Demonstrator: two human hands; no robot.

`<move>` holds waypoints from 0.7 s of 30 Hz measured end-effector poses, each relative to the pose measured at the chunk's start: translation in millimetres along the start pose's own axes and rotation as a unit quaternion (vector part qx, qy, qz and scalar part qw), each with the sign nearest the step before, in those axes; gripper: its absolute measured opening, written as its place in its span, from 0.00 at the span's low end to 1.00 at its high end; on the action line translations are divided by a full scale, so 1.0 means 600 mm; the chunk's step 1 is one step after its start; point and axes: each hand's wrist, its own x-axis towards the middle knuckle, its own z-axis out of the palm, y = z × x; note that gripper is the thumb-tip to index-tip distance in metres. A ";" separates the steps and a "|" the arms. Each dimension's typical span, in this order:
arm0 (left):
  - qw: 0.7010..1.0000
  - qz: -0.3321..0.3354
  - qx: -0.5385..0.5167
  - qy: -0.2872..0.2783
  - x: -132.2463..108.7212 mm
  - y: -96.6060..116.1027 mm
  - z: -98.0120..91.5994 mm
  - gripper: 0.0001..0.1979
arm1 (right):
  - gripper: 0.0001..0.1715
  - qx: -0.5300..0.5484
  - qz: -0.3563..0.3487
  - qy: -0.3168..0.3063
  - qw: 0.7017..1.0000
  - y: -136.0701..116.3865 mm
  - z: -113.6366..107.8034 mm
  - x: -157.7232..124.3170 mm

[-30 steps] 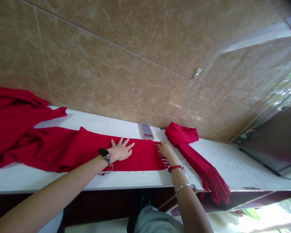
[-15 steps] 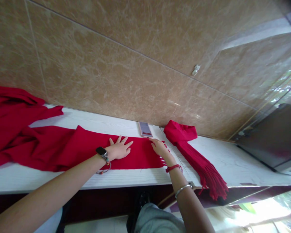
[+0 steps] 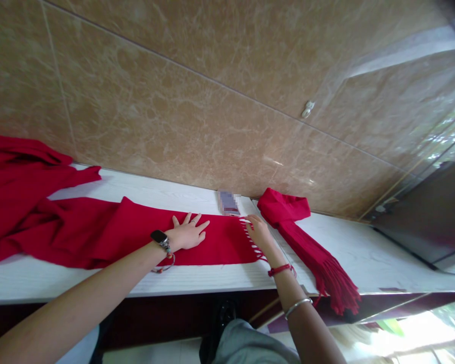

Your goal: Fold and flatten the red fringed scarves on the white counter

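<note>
A long red cloth point(image 3: 220, 242) with a fringed right end lies along the white counter, smooth on the right and rumpled toward the left. My left hand point(image 3: 187, 234) rests flat on it with the fingers spread. At the fringe's upper corner is my right hand point(image 3: 258, 233), its fingers bent together and touching the strands; whether it grips any is hidden. To the right, a second red scarf point(image 3: 299, 242) lies looped at the top, its fringe hanging over the counter's front edge.
A phone point(image 3: 228, 202) lies behind the cloth near the tiled wall point(image 3: 174, 111). More red fabric point(image 3: 18, 177) is heaped at the far left. A dark appliance point(image 3: 424, 217) stands on the white counter point(image 3: 364, 253) at the right.
My right hand has shifted a little to the right, from the cloth's edge onto the fringe, uncovering more strands. My left hand has stayed in place on the cloth.
</note>
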 end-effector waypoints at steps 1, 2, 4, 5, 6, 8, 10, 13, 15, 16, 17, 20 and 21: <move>1.000 0.001 0.000 -0.001 0.000 0.000 0.000 0.26 | 0.19 0.007 -0.018 -0.029 0.999 -0.007 -0.002 -0.002; 1.000 0.001 0.000 -0.001 0.000 0.000 0.000 0.26 | 0.19 0.011 -0.032 -0.059 0.998 -0.013 -0.004 -0.005; 1.000 0.001 0.003 0.002 0.001 -0.001 0.002 0.26 | 0.19 0.002 -0.037 -0.102 0.994 -0.017 -0.005 -0.009; 1.000 0.001 0.004 0.003 0.001 -0.001 0.003 0.26 | 0.19 -0.009 -0.027 -0.112 0.993 -0.015 -0.005 -0.012; 1.000 0.000 0.006 0.005 0.001 -0.002 0.004 0.25 | 0.19 -0.023 -0.011 -0.117 0.993 -0.010 -0.004 -0.014; 1.000 -0.001 0.009 0.010 0.002 -0.003 0.006 0.25 | 0.18 -0.054 0.030 -0.110 0.992 0.006 -0.002 -0.019; 1.000 0.000 0.009 0.011 0.002 -0.003 0.007 0.25 | 0.17 -0.077 0.070 -0.084 0.991 0.022 -0.001 -0.025; 1.000 0.001 0.007 0.009 0.001 -0.003 0.005 0.25 | 0.17 -0.090 0.095 -0.038 0.991 0.031 -0.008 -0.031; 1.000 0.000 0.004 0.006 0.001 -0.002 0.004 0.25 | 0.17 -0.074 0.069 -0.007 0.995 0.018 -0.020 -0.031; 1.000 -0.001 0.004 0.004 0.001 -0.002 0.004 0.25 | 0.17 -0.061 0.050 0.002 0.997 0.006 -0.028 -0.031; 1.000 -0.002 0.004 0.005 0.002 -0.002 0.005 0.25 | 0.17 -0.047 0.031 0.000 0.998 -0.007 -0.036 -0.030; 1.000 -0.002 0.010 0.009 0.004 -0.003 0.007 0.25 | 0.18 -0.043 0.014 -0.065 0.997 -0.046 -0.053 -0.029; 1.000 -0.001 0.012 0.011 0.005 -0.003 0.008 0.25 | 0.19 -0.059 0.024 -0.089 0.994 -0.054 -0.055 -0.029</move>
